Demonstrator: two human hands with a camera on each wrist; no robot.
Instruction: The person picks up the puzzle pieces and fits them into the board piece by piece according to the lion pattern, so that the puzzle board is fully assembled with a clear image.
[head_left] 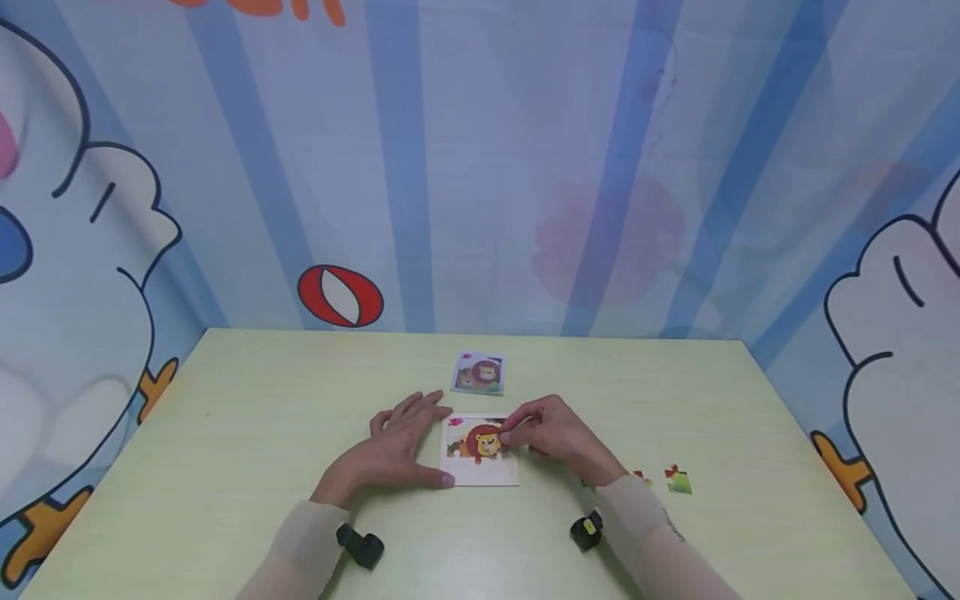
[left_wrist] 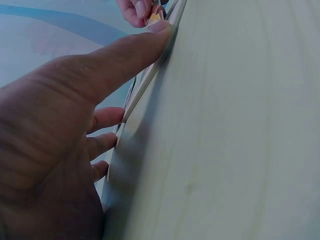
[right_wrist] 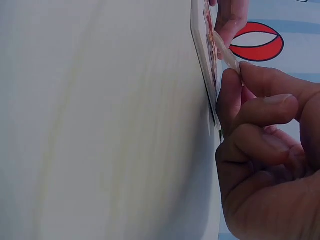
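Observation:
A white puzzle board (head_left: 483,475) with a partly assembled lion picture (head_left: 483,442) lies flat on the table. My left hand (head_left: 401,450) spreads over its left side, thumb near the lower left corner and fingertips by the upper left one. In the left wrist view, its thumb (left_wrist: 130,55) lies along the board's edge. My right hand (head_left: 555,433) is at the board's right side. Between thumb and index finger it pinches a thin puzzle piece (right_wrist: 228,55), which is tilted over the board and seen edge-on in the right wrist view.
A small lion picture card (head_left: 478,373) lies beyond the board on the pale table (head_left: 247,417). To the right is a loose green and red puzzle piece (head_left: 678,480), with another piece (head_left: 640,476) partly behind the right forearm. A printed curtain (head_left: 487,167) stands behind the table.

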